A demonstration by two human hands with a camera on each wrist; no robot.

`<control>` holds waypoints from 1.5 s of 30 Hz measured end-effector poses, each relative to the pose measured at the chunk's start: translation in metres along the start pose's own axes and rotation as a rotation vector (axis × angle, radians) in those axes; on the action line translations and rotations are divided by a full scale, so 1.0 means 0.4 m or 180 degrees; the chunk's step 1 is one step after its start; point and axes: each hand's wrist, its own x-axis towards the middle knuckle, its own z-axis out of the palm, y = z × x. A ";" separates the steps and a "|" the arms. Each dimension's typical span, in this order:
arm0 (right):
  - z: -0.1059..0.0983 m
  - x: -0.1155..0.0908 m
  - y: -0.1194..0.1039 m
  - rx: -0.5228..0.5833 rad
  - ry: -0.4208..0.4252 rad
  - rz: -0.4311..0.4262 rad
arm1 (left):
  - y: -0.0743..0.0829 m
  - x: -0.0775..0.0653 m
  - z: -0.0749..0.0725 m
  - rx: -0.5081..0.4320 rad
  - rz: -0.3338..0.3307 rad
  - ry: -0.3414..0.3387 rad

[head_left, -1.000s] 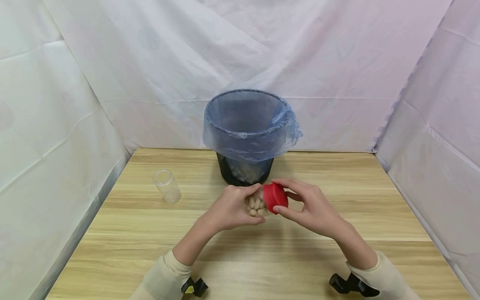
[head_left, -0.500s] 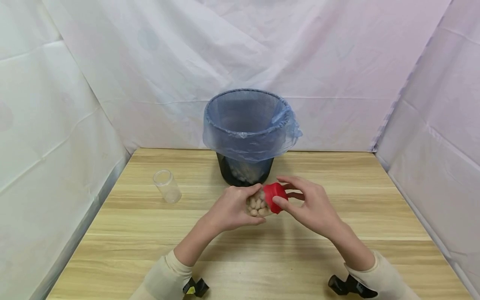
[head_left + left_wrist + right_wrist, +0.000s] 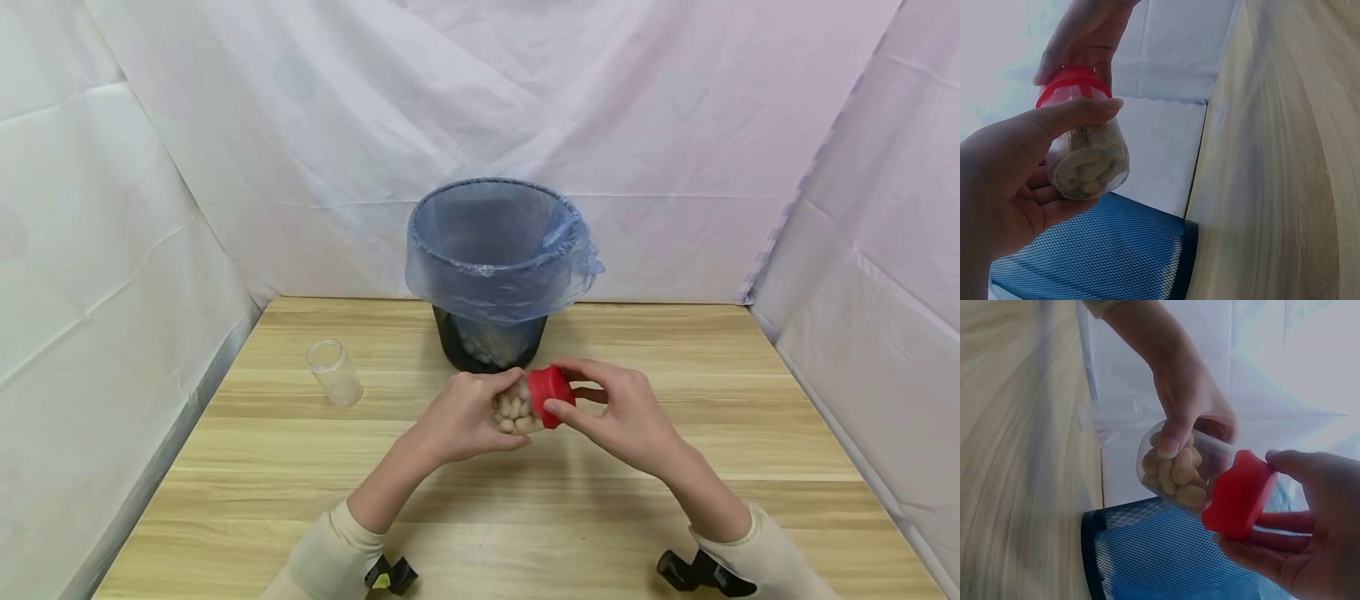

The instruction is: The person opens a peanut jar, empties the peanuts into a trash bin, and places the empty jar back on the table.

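A clear jar point(image 3: 1169, 472) of unshelled peanuts point(image 3: 1180, 467), topped by a red lid point(image 3: 1240, 495), is held tilted above the table, its lid toward the right. My left hand point(image 3: 465, 417) grips the jar's body, the thumb across its near side in the left wrist view. With thumb and fingers curled about its rim, my right hand point(image 3: 618, 412) pinches the red lid. The lid sits on the jar's mouth. In the left wrist view, peanuts show through the jar's bottom point(image 3: 1088, 174).
Behind the hands stands a black mesh waste bin point(image 3: 491, 337) lined with a blue plastic bag point(image 3: 487, 292). A clear glass point(image 3: 335, 375) stands at the left on the wooden table point(image 3: 300, 492). White cloth point(image 3: 360, 108) hangs around the back and sides.
The right hand's fingers loosened from the lid half a second ago and have closed on it again. The lid has turned slightly; the left hand and jar stay nearly still.
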 end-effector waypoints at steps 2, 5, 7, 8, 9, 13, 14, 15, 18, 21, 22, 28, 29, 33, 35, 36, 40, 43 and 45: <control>-0.004 0.001 0.004 -0.0084 -0.0030 -0.0179 | -0.001 0.000 -0.002 -0.0023 -0.0007 0.0004; -0.010 0.003 0.010 -0.0199 -0.0068 -0.0464 | -0.001 0.000 -0.007 -0.0084 -0.0021 0.0001; -0.013 0.005 0.013 -0.0249 -0.0085 -0.0598 | -0.001 0.000 -0.009 -0.0106 -0.0027 -0.0009; -0.014 0.006 0.014 -0.0258 -0.0097 -0.0647 | -0.001 0.000 -0.010 -0.0117 -0.0028 -0.0016; -0.015 0.006 0.015 -0.0266 -0.0100 -0.0679 | -0.001 0.000 -0.010 -0.0130 -0.0029 -0.0021; -0.014 0.005 0.012 -0.0232 -0.0090 -0.0629 | -0.001 0.001 -0.010 -0.0128 -0.0037 -0.0037; -0.013 0.004 0.009 -0.0203 -0.0082 -0.0564 | -0.001 0.001 -0.009 -0.0123 -0.0041 -0.0039; -0.012 0.003 0.007 -0.0170 -0.0067 -0.0478 | -0.002 0.001 -0.008 -0.0116 -0.0042 -0.0038; -0.009 0.000 -0.001 -0.0041 0.0001 -0.0141 | -0.003 0.000 -0.006 -0.0096 -0.0050 -0.0038; -0.007 -0.001 -0.004 0.0020 0.0057 0.0148 | -0.003 -0.001 -0.004 -0.0070 -0.0048 -0.0048; -0.007 -0.001 -0.005 0.0026 0.0062 0.0201 | -0.003 0.000 -0.003 -0.0064 -0.0048 -0.0047; -0.004 0.000 -0.003 0.0074 0.0000 0.0273 | -0.003 0.000 0.000 -0.0034 -0.0026 -0.0041; -0.004 -0.001 -0.003 0.0092 -0.0018 0.0264 | -0.002 0.000 0.000 -0.0031 -0.0024 -0.0047; -0.008 -0.002 -0.002 0.0134 -0.0098 0.0142 | -0.001 0.001 -0.003 -0.0022 -0.0015 -0.0061; -0.011 -0.002 -0.002 0.0121 -0.0145 0.0018 | -0.001 0.000 -0.004 -0.0037 -0.0017 -0.0062; -0.013 -0.002 -0.003 0.0112 -0.0167 -0.0053 | -0.001 0.000 -0.005 -0.0041 -0.0013 -0.0060; -0.016 0.000 -0.002 0.0040 -0.0236 -0.0306 | -0.002 -0.002 -0.007 -0.0070 0.0001 -0.0050; -0.017 0.001 0.000 0.0028 -0.0262 -0.0399 | -0.002 -0.002 -0.008 -0.0074 0.0010 -0.0051; -0.017 0.002 0.001 0.0046 -0.0265 -0.0429 | -0.001 -0.002 -0.008 -0.0065 0.0015 -0.0051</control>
